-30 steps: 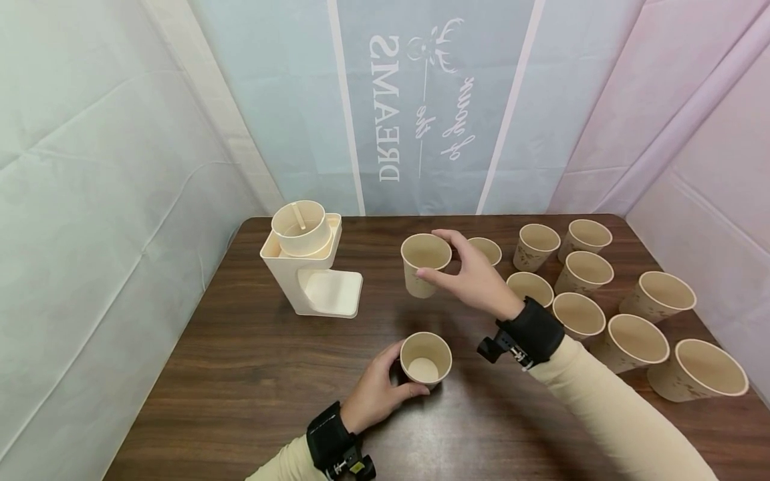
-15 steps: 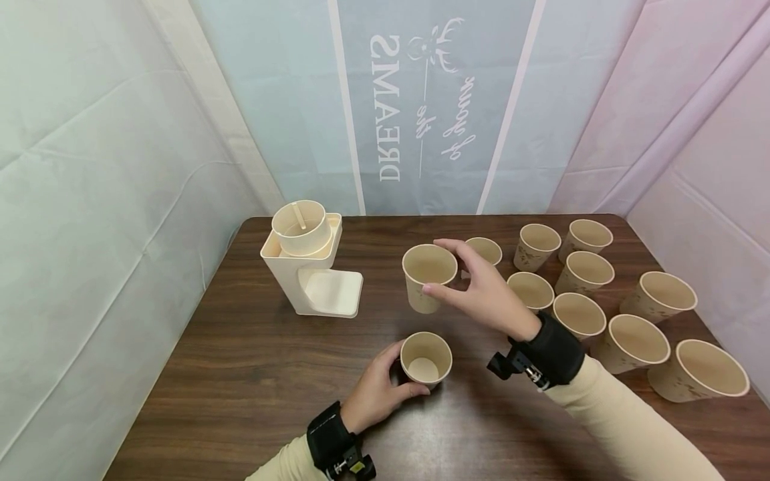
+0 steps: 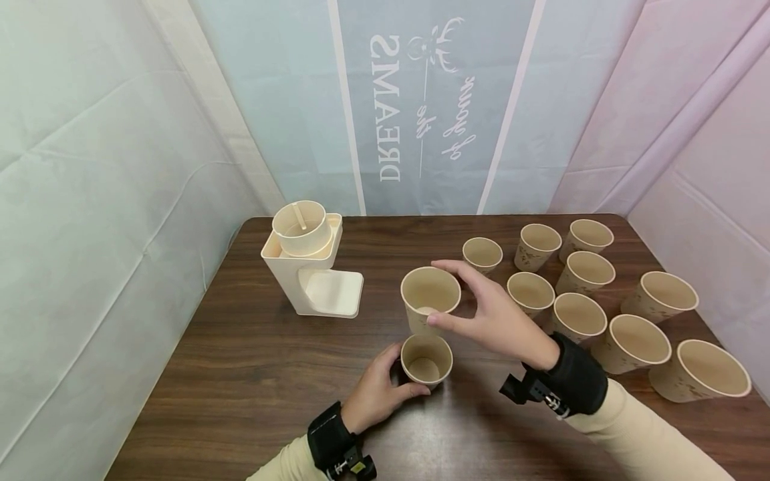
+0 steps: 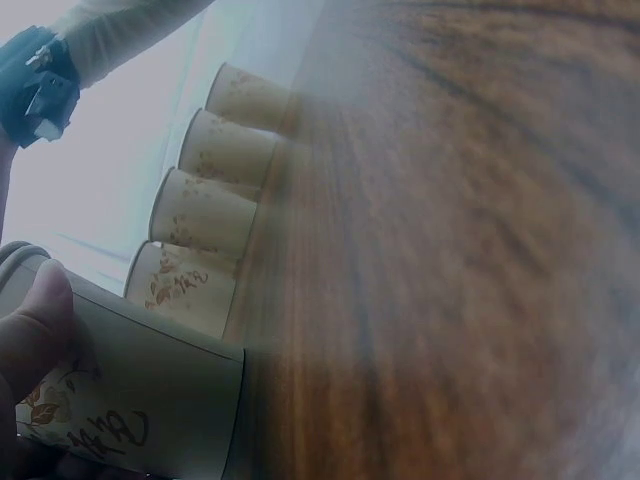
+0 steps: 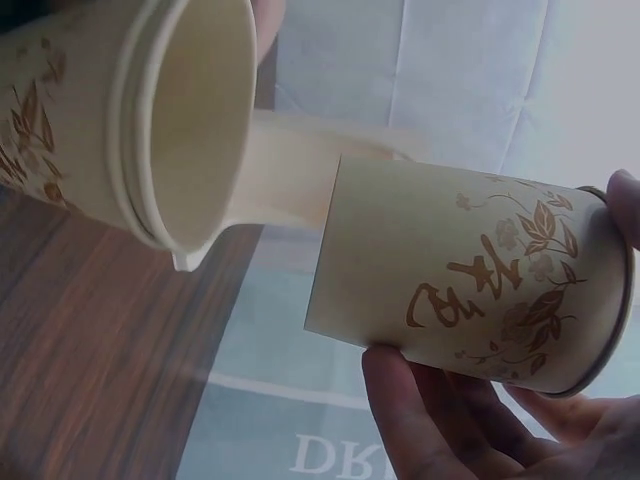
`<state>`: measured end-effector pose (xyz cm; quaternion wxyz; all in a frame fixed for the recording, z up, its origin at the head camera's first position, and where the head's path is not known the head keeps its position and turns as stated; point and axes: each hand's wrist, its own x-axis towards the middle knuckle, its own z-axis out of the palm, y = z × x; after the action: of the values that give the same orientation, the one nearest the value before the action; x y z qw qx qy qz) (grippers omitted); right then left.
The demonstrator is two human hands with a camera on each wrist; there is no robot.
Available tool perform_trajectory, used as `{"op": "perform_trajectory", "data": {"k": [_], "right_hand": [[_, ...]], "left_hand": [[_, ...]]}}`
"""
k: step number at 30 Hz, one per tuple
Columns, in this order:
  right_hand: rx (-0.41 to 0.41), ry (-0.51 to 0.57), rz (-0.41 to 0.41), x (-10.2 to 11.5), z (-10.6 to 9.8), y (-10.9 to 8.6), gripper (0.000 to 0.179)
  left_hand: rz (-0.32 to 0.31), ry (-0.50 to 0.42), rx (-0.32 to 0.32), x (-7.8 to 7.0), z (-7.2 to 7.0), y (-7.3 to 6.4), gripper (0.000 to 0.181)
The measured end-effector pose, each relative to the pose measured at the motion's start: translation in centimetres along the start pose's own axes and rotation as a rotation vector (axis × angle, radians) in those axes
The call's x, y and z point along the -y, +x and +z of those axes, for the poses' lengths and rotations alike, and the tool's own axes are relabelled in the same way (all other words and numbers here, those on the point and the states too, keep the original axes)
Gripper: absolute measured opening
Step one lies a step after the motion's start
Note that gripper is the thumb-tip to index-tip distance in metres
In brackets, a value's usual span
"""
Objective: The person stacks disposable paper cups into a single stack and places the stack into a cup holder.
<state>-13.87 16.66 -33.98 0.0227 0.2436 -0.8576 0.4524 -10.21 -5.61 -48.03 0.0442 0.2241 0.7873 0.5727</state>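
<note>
My left hand [image 3: 374, 395] grips a beige paper cup [image 3: 426, 361] standing on the table, fingers and thumb on either side of it. In the right wrist view a doubled rim shows on this cup stack [image 5: 128, 130], so cups are nested there. My right hand [image 3: 494, 322] pinches another paper cup [image 3: 430, 290] by its sides, upright and raised off the table. That raised cup's base is close behind and above the stack's mouth. Brown leaf prints and lettering mark the raised cup's wall [image 5: 470, 275]. Fingers [image 4: 40, 320] press the stack in the left wrist view.
Several more paper cups [image 3: 580, 314] stand in rows at the right of the table [image 3: 240, 387]. A cream stand with a round top cup [image 3: 301, 230] and a flat foot [image 3: 337, 294] is at the back left. Fabric curtains [image 3: 433, 100] surround the table's back and sides.
My right hand has brought its cup toward me and lower in view, from beyond the stack to right behind its rim. My left hand and its cup have stayed put.
</note>
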Motion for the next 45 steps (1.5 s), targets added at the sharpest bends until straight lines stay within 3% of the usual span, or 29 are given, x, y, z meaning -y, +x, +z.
{"op": "perform_trajectory", "data": {"k": [6,14,23,45], "right_hand": [[0.047,0.076,-0.019,0.1,0.5,-1.1,0.074],[0.044,0.002,-0.065,-0.4,1.3,-2.4,0.074],[0.052,0.006,-0.08,-1.4,2.2,-3.5,0.073],[0.059,-0.054,-0.172,-3.7,3.8,-4.6,0.078]], "left_hand": [[-0.001,0.013,0.011,-0.1,-0.1,0.1,0.067],[0.003,0.02,0.023,-0.3,-0.1,0.1,0.07],[0.034,0.043,0.009,-0.2,0.0,0.0,0.073],[0.004,0.014,0.004,-0.4,-0.1,-0.1,0.07]]}}
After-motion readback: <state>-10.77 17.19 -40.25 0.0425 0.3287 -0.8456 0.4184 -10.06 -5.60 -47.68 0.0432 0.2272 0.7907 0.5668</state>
